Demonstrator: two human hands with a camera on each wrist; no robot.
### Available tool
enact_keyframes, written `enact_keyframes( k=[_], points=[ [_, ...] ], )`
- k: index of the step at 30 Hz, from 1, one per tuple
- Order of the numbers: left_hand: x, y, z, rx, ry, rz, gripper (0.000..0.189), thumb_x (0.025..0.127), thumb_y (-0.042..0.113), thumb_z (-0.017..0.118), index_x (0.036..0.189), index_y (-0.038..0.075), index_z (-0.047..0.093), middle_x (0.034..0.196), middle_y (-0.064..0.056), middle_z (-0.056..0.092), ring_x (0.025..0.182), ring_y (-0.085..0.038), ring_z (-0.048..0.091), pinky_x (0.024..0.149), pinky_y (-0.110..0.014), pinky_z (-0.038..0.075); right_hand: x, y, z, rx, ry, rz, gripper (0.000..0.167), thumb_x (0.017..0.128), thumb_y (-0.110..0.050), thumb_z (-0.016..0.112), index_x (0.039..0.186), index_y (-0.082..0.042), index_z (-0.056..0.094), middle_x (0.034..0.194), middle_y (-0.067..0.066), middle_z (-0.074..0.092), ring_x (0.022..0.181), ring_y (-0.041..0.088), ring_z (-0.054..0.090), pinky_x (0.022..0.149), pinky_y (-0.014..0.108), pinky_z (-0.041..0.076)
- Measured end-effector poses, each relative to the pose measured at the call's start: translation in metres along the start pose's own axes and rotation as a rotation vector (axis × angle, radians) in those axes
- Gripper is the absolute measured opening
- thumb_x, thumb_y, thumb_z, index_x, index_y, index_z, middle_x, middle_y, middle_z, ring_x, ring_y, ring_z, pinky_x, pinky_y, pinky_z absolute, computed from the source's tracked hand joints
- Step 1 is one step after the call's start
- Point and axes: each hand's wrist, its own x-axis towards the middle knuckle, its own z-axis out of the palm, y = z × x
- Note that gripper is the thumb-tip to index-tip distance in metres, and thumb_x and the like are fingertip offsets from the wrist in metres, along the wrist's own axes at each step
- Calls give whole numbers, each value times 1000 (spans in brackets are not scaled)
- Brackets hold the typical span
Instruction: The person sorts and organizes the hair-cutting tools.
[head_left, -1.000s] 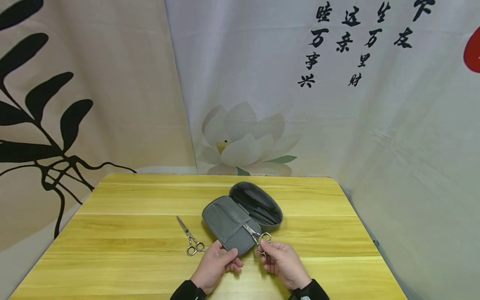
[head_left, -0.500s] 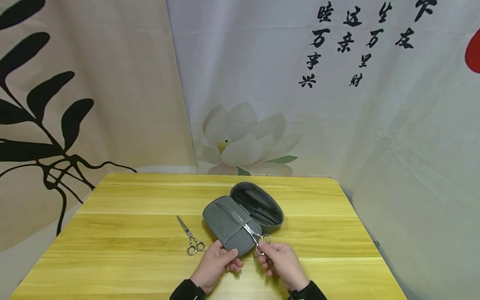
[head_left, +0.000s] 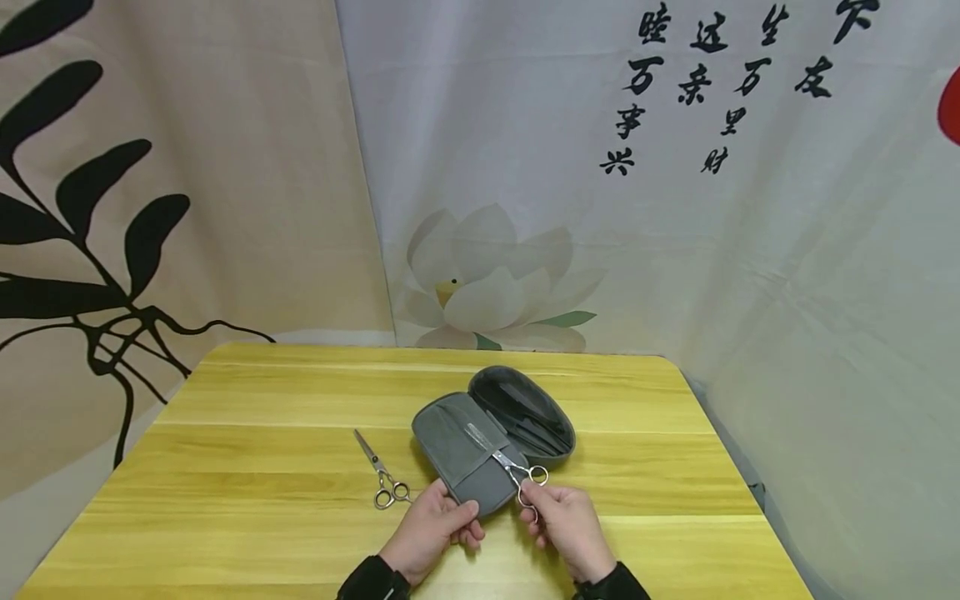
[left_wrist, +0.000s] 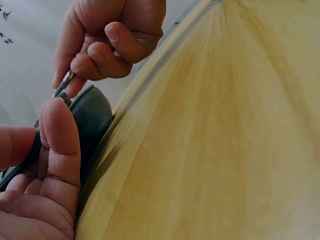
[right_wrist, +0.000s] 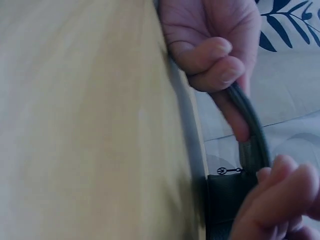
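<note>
A grey zip case (head_left: 442, 421) lies unfolded in the head view, its flat flap toward me and its deeper half behind on the right. My left hand (head_left: 427, 527) pinches the flap's near edge between thumb and fingers. With thumb and fingertips, my right hand (head_left: 572, 527) holds a finger ring of silver scissors (head_left: 501, 458). Their blades pass under a band (head_left: 478, 461) on the flap, and the tips show beyond it. In the left wrist view, the right hand (left_wrist: 117, 40) is just beyond the left hand (left_wrist: 60, 150); a small metal part shows at its fingertips.
A second pair of scissors (head_left: 377, 463) lies on the wooden table (head_left: 262, 500), left of the case. The case's deeper half (head_left: 555, 398) has dark pockets inside. A zip pull (right_wrist: 230, 171) hangs from the case. A printed curtain (head_left: 787, 292) stands behind the table.
The scissors in my right hand have slid farther under the band; their tips now show beyond it. The case and right hand have shifted slightly right. The left hand keeps its hold.
</note>
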Motion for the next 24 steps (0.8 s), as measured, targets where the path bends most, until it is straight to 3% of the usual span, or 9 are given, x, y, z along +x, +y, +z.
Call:
enact_keyframes(
  k=[6, 9, 13, 19, 24],
  points=[
    [-1, 1, 1, 15, 5, 3, 40, 104, 7, 66, 130, -5, 39, 76, -2, 74, 65, -10, 71, 67, -24, 63, 1, 3, 1, -16, -9, -7, 41, 103, -33, 73, 96, 7, 71, 68, -3, 69, 55, 7, 57, 46, 22, 50],
    [-1, 1, 2, 18, 5, 5, 37, 104, 7, 66, 128, -4, 39, 76, -2, 74, 65, -10, 71, 68, -25, 63, 1, 2, 1, -41, 19, -50, 40, 99, -27, 79, 112, 6, 63, 72, 4, 73, 56, 11, 61, 46, 25, 52],
    [-1, 0, 2, 11, 8, 5, 34, 105, 7, 66, 125, -3, 40, 76, -2, 74, 65, -10, 71, 68, -25, 63, 0, -2, 1, -119, 75, -131, 59, 93, -19, 85, 136, -1, 50, 72, 13, 74, 50, 16, 63, 43, 30, 54],
    [-1, -1, 2, 5, 14, 2, 32, 105, 7, 65, 124, -2, 40, 76, -2, 74, 65, -10, 71, 68, -25, 63, -3, -7, 3, -198, 107, -175, 48, 92, -16, 84, 130, -1, 58, 67, 13, 73, 42, 14, 59, 39, 33, 52],
    [-2, 0, 2, 1, 18, 1, 33, 105, 7, 65, 125, -2, 40, 76, -2, 74, 65, -10, 71, 67, -25, 63, -4, -8, 3, -215, 126, -214, 52, 93, -13, 83, 139, -2, 61, 66, 11, 72, 42, 16, 62, 39, 35, 55]
  ],
)
